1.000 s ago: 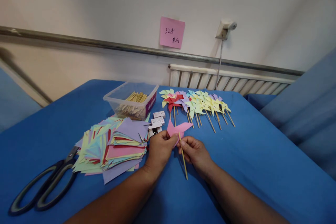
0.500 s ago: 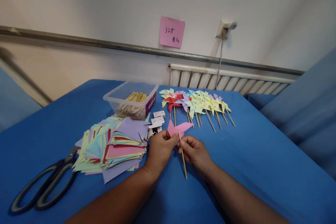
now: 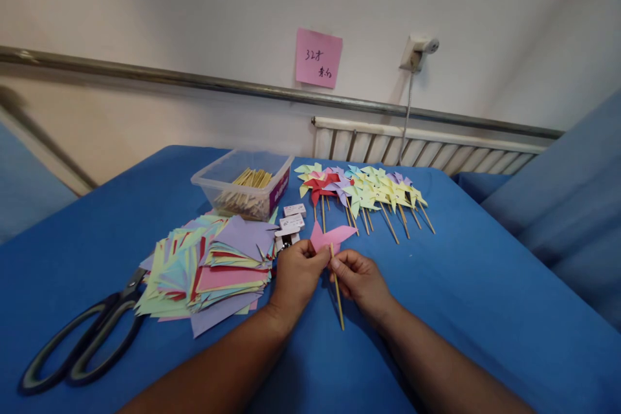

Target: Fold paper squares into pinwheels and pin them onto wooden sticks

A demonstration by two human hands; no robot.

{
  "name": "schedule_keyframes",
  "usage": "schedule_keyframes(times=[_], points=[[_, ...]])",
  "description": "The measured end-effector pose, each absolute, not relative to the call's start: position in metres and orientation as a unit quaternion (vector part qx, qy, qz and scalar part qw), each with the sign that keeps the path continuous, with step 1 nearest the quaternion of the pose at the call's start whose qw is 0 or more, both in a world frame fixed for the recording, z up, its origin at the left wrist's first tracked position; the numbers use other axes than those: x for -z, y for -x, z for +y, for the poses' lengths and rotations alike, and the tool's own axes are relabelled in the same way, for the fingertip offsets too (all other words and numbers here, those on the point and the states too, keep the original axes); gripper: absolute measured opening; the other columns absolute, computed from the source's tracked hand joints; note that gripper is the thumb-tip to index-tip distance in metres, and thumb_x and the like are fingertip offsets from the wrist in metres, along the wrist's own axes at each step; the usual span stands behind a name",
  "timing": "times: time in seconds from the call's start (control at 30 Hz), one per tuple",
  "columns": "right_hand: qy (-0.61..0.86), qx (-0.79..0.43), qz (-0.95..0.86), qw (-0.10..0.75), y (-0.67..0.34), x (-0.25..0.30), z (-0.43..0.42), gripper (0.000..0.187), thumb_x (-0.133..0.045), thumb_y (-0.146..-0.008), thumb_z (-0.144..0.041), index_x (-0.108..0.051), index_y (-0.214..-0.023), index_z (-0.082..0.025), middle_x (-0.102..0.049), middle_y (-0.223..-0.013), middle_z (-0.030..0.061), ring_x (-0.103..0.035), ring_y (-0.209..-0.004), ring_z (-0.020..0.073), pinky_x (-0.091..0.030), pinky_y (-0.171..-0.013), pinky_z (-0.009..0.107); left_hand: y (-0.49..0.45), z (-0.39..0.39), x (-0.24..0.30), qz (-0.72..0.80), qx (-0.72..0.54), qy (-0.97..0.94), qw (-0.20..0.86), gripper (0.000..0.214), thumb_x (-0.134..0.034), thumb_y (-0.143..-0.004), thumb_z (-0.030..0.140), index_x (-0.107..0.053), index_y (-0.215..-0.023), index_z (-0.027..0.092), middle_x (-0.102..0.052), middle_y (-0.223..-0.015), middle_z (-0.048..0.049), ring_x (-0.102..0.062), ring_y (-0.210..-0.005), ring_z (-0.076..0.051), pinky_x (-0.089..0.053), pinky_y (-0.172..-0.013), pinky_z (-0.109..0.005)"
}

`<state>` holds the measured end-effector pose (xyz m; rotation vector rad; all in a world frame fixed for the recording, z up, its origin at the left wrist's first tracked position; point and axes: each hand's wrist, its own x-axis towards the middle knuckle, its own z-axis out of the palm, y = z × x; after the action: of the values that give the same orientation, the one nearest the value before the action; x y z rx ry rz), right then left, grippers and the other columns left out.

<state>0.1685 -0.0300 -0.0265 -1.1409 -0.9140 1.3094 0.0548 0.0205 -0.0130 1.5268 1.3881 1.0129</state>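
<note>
Between my two hands is a pink paper pinwheel (image 3: 332, 237), its blades folded and partly hidden by my fingers. My left hand (image 3: 297, 277) is closed on the pinwheel's paper, with the thumb near its middle. A thin wooden stick (image 3: 338, 294) lies against the pinwheel's near side, its lower end slanting down toward me. My right hand (image 3: 359, 281) pinches the stick close to its upper end, right beside the paper. Whether a pin joins the two is hidden by the fingers.
Stacked colored paper sheets (image 3: 213, 272) lie left of my hands, with large scissors (image 3: 97, 336) beside them. Behind stand a clear plastic box (image 3: 242, 187) of sticks and small white boxes (image 3: 292, 222). Several finished pinwheels (image 3: 363, 191) lie at the back of the blue-covered table (image 3: 485, 310).
The lower end of the stick has swung very slightly left. Both hands keep nearly the same place and grip.
</note>
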Motion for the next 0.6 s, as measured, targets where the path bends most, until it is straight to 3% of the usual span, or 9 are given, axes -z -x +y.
schedule_keyframes(times=[0.2, 0.6], points=[[0.483, -0.553, -0.391, 0.555, -0.1684, 0.0284, -0.0299, 0.039, -0.067, -0.07, -0.052, -0.054, -0.062, -0.016, -0.043, -0.041, -0.0083, -0.03, -0.033, 0.0034, -0.02, -0.035, 0.018, -0.0556, 0.0195, 0.0116, 0.553, -0.405, -0.603, 0.408, 0.027, -0.061, -0.063, 0.035, -0.05, -0.046, 0.018, -0.044, -0.042, 0.0058, -0.037, -0.043, -0.008, -0.027, -0.043, -0.021], [0.478, -0.556, -0.384, 0.561, -0.1694, 0.0297, -0.0301, 0.036, -0.067, -0.071, -0.05, -0.055, -0.065, -0.017, -0.048, -0.044, -0.0076, -0.032, -0.033, 0.0035, -0.022, -0.034, 0.018, -0.0556, 0.0193, 0.0097, 0.546, -0.414, -0.599, 0.415, 0.03, -0.063, -0.063, 0.038, -0.05, -0.046, 0.017, -0.045, -0.042, 0.0052, -0.038, -0.042, -0.008, -0.027, -0.042, -0.021]])
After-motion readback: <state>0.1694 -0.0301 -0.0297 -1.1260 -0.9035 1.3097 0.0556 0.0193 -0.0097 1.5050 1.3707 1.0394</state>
